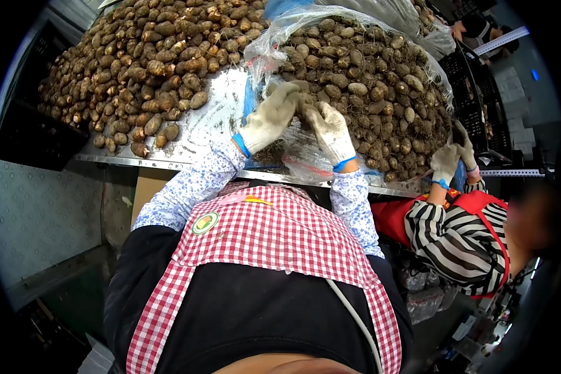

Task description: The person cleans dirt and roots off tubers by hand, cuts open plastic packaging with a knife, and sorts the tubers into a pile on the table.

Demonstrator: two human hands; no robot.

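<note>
My left hand [272,118], in a dirty white glove with a blue band at the wrist, reaches to the near left edge of a heap of hairy brown taro roots [380,93]. Close beside it is my right hand [330,132], gloved the same way. The fingers of both hands are bent and nearly meet over the heap's edge. Whatever is between them is hidden by the gloves and blends with the brown roots. Clear plastic sheeting [265,53] lies around this heap and under my hands.
Cleaner taro roots [162,59] spread across the metal table [215,100] on the left. Black crates [34,134] stand at the left end, another black crate [474,93] at the right. A co-worker's gloved hands [445,161] are at the heap's right edge.
</note>
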